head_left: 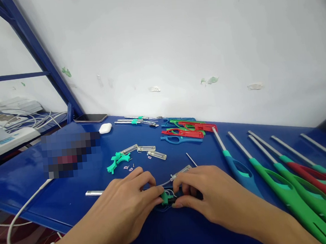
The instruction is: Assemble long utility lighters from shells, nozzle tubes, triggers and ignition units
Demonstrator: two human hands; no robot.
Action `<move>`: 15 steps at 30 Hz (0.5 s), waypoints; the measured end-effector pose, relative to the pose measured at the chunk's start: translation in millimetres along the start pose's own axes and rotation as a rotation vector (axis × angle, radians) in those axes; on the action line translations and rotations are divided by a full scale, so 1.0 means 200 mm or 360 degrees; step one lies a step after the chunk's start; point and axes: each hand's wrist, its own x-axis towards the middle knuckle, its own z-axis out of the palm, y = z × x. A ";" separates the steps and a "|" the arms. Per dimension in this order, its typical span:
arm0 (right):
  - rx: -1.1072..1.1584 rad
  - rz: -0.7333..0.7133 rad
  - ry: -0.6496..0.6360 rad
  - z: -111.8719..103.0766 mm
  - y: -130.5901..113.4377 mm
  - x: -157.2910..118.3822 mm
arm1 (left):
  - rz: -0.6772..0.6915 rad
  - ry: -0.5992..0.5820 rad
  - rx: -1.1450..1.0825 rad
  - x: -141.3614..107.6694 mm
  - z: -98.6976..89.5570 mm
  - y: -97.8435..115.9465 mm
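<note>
Low at the middle of the table, both hands are closed over a partly built long-nosed lighter. Its silver tube [93, 193] sticks out to the left from behind my left hand [129, 201]. The fingertips of that hand pinch a green plastic piece [165, 198]. My right hand [203, 188] has thumb and fingers closed at a small black part [171, 200], with thin white wires looping above it. A clear fuel tank [181, 172] lies just beyond the right fingers. The fingers hide most of the lighter's blue shell half.
Finished lighters [264, 174] lie along the right. Farther back are coloured shell halves [183, 134], metal tubes with wires [134, 121], clear tanks [157, 155] and green triggers [118, 161]. At left are a phone [91, 118], a white earbud case [105, 128] and a cable [25, 206].
</note>
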 end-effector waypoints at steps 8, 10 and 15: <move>0.0014 0.0007 -0.0007 0.01 0.01 0.00 | 0.0016 0.0038 -0.0032 0.01 0.03 -0.01; 0.0035 0.0007 -0.0010 0.00 0.01 0.00 | 0.0016 0.0027 -0.0034 0.02 0.04 -0.02; 0.0124 0.0000 -0.0057 -0.01 0.01 0.00 | 0.0028 0.0088 -0.0030 0.02 0.05 -0.01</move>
